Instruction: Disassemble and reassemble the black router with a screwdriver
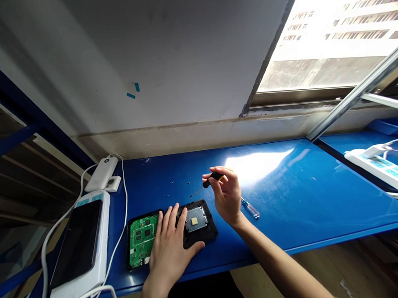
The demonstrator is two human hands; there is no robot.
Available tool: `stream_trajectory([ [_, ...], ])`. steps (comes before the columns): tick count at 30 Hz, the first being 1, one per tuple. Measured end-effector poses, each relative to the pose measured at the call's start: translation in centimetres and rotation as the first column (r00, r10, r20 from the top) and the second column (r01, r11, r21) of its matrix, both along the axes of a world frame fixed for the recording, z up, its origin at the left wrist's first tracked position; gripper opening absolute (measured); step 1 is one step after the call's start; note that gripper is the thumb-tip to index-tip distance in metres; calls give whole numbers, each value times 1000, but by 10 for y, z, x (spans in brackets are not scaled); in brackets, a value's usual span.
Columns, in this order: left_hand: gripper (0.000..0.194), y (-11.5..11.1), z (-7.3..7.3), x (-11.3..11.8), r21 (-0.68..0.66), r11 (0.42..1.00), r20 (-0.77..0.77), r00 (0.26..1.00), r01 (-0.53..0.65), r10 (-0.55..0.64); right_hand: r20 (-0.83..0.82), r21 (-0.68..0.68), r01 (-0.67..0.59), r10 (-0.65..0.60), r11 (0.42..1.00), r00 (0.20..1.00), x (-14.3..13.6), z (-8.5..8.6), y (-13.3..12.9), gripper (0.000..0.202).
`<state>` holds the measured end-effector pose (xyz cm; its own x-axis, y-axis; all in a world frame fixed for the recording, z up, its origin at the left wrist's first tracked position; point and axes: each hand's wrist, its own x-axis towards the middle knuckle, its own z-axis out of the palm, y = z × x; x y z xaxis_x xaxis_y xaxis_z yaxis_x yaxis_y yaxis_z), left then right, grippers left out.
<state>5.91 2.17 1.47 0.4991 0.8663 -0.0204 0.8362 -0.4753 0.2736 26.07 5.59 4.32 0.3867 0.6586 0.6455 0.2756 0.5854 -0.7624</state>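
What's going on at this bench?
A person's right hand holds a screwdriver with a black-and-yellow handle, tip down near small screw-like pieces on the shiny blue tabletop. The left hand lies over two black plastic case halves, one holding a green circuit board, the other a silver metal plate. A clear-handled screwdriver lies beside the right wrist.

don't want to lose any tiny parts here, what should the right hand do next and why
Perhaps the right hand should ease the screwdriver tip down beside the loose specks on the blue table: a dark speck, maybe a screw, shows at the tip; whether it clings there is unclear, so a quick lift might drop it.
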Motion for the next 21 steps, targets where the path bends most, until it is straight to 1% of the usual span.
stream_trajectory([
  [3, 86, 0, -1, -1, -9, 1000, 1, 1000, 16, -16, -133, -92, -38, 25, 995, 991, -2, -9, 7, 18],
  [6, 88, 0, 0, -3, -10, 999, -11, 999, 40, -40, -227, -220, -59, 7, 974, 974, -2, -19, 12, 21],
  [8, 87, 1, 2, -4, 7, 999, -23, 999, 45, -45, -254, -272, -62, -10, 960, 967, 1, -24, 15, 25],
  [13, 75, 12, 11, -3, 69, 996, -17, 998, 57, -56, -257, -344, -23, -70, 939, 964, 9, -29, 19, 30],
  [17, 72, 24, 14, 4, 26, 996, -27, 996, 82, -81, -226, -393, 17, -115, 919, 967, 13, -30, 19, 28],
  [21, 71, 33, 13, 14, -4, 998, -29, 997, 65, -65, -198, -426, 42, -139, 904, 970, 14, -29, 17, 25],
])
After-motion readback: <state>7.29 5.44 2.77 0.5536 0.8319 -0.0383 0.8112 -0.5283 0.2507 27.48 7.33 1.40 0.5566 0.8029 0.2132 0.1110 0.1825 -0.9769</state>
